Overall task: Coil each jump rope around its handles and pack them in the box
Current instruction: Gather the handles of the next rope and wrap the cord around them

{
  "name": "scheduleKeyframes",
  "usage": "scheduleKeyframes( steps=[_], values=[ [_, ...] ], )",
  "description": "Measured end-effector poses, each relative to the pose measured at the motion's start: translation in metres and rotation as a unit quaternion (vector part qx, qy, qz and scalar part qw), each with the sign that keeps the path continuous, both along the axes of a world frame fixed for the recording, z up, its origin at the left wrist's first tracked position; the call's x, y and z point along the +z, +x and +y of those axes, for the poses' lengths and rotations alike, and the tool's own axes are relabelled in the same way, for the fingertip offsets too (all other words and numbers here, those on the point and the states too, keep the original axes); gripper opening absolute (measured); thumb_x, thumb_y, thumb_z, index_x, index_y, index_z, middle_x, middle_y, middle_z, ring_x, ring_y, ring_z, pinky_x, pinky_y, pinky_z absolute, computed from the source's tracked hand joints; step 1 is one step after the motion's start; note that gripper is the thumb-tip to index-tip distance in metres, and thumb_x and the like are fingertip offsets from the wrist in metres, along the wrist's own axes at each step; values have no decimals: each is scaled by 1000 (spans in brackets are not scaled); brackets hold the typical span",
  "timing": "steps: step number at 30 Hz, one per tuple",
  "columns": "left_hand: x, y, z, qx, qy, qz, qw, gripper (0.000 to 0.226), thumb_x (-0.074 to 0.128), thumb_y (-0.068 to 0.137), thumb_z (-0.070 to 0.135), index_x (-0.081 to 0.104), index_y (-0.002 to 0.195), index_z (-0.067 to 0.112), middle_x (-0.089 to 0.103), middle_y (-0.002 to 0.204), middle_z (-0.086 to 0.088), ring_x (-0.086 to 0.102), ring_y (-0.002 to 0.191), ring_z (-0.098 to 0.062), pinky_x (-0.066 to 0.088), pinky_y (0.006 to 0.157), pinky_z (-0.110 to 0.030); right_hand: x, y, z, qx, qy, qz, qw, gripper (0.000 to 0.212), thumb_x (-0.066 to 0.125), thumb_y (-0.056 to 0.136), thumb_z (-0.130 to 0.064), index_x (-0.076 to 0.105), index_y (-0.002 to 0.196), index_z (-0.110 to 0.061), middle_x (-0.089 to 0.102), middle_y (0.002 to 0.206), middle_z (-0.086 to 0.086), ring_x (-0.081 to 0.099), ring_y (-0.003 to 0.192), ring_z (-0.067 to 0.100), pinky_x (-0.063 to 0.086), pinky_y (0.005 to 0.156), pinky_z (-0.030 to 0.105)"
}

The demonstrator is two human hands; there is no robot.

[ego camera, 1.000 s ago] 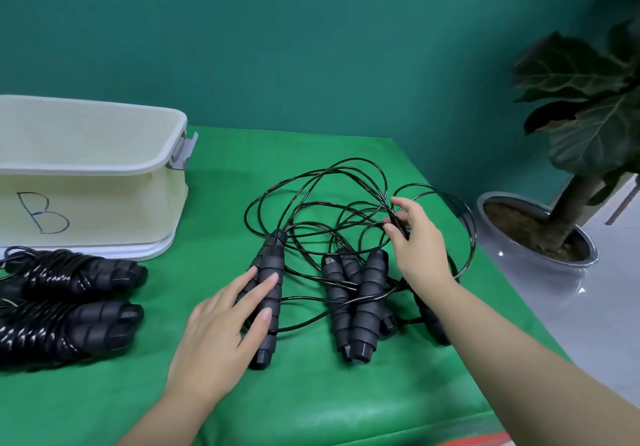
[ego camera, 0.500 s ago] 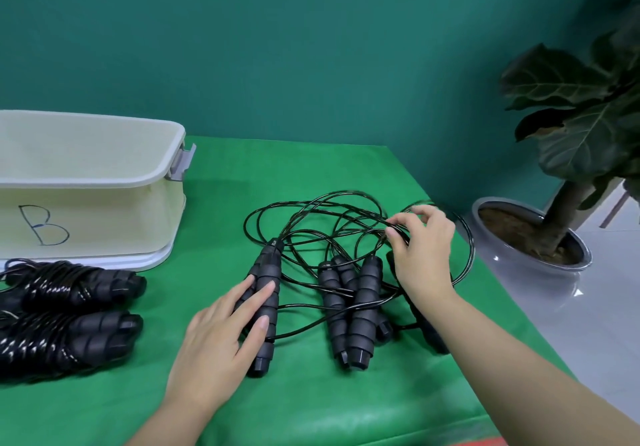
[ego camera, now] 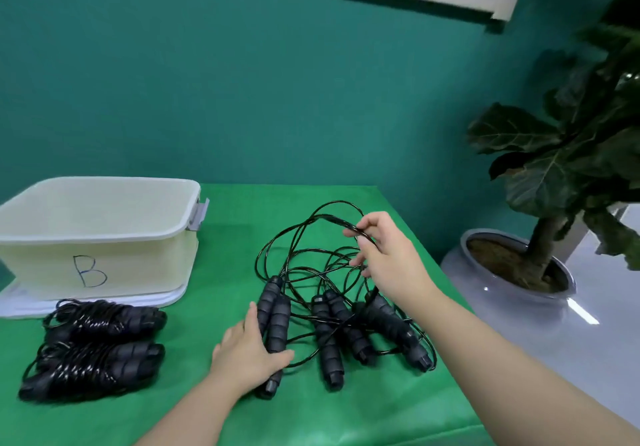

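Several black jump rope handles lie on the green table among a tangle of thin black cord [ego camera: 304,255]. My left hand [ego camera: 251,352] grips a pair of handles [ego camera: 273,321] at the left of the tangle. My right hand [ego camera: 388,255] pinches a loop of the cord and holds it lifted above the table. More loose handles [ego camera: 332,334] lie between my hands, and others [ego camera: 394,327] lie under my right forearm. Two coiled ropes [ego camera: 104,321] [ego camera: 93,369] lie side by side at the left. The cream box [ego camera: 104,237] marked "B" stands behind them.
A potted plant [ego camera: 519,265] stands on the floor just right of the table's right edge. A teal wall rises behind the table. The box rests on its white lid [ego camera: 86,301].
My right hand has lifted a cord loop up off the table. My left hand has gone from resting flat on the handles to gripping them. The camera has tilted upward.
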State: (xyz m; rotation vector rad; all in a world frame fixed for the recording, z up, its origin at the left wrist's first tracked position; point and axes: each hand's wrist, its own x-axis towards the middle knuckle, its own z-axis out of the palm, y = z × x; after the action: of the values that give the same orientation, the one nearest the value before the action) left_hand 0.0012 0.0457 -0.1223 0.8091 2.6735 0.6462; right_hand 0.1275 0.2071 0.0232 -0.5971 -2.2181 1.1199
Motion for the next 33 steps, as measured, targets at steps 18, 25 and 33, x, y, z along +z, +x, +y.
scheduleKeyframes(
  steps=[18,25,33],
  values=[
    [70,-7,-17,231,400,-198,865,89,68,70,37,16,137,9,39,134,-16,48,115,-33,37,103,-48,52,32,2,-39,144,-64,987,15,42,98,-14,52,105,-23,65,85,-11,39,42,5,34,43,16],
    [67,-6,-18,250,393,-359,809,50,45,87,48,42,120,11,60,107,-14,60,86,-25,45,69,-34,48,34,-10,-21,131,-94,987,11,38,100,-19,46,104,-25,63,82,-8,39,41,3,31,44,17],
    [48,-10,-24,247,260,-260,897,69,56,86,28,16,135,1,45,114,-16,48,102,-32,39,93,-40,58,28,2,-44,128,-89,987,9,40,100,-25,45,97,-19,57,77,-2,47,64,13,36,58,25]
  ],
)
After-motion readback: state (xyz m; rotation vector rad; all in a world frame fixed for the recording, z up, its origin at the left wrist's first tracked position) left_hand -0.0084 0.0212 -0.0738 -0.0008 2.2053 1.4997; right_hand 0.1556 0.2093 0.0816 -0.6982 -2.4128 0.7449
